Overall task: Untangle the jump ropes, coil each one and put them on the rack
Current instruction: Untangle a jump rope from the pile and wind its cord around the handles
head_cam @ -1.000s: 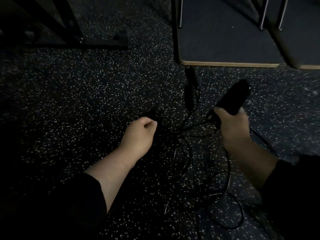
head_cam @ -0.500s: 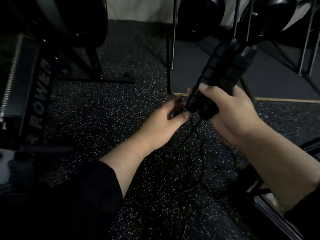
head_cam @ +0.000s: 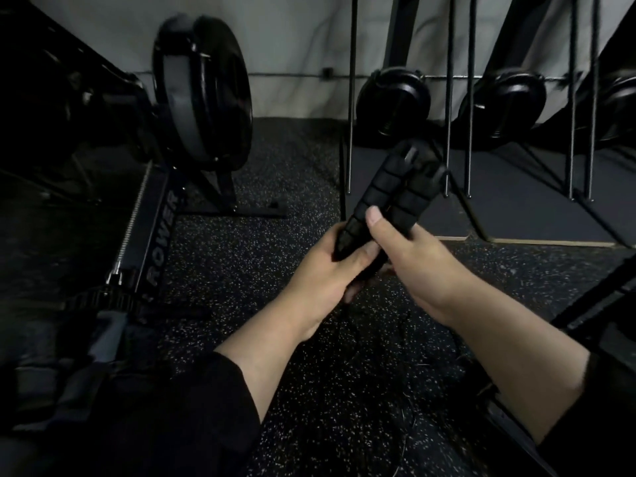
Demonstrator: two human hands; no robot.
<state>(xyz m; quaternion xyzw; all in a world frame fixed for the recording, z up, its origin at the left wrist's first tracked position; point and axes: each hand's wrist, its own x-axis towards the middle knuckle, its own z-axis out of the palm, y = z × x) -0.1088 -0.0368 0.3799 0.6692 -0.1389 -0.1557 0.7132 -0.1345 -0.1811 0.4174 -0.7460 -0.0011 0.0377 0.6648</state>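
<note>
Two black, ribbed, foam-covered jump-rope handles (head_cam: 389,197) stand side by side, tilted up and to the right, held together in the middle of the view above the floor. The right hand (head_cam: 409,256) grips them at their lower part, its thumb laid across the front of the left-hand handle. The left hand (head_cam: 330,270) holds the lower ends of the same pair from the left and below, fingers curled round them and touching the right hand. Both forearms are bare, with black sleeves (head_cam: 179,418) pushed back toward the elbows.

Thin black rope cords (head_cam: 406,342) hang down from the handles and lie in loose loops on the black rubber floor with white speckles (head_cam: 241,256), below and between the wrists; in the dim light their exact course is hard to follow.

Behind the handles stands a black metal rack of thin upright rods (head_cam: 351,108) on a dark mat with a pale edge (head_cam: 537,241), with round black weights (head_cam: 392,101) resting behind the rods. To the left is a black rowing machine with a large round flywheel housing (head_cam: 203,91) and a rail lettered "ROWER". A pale wall (head_cam: 292,36) runs across the back.
</note>
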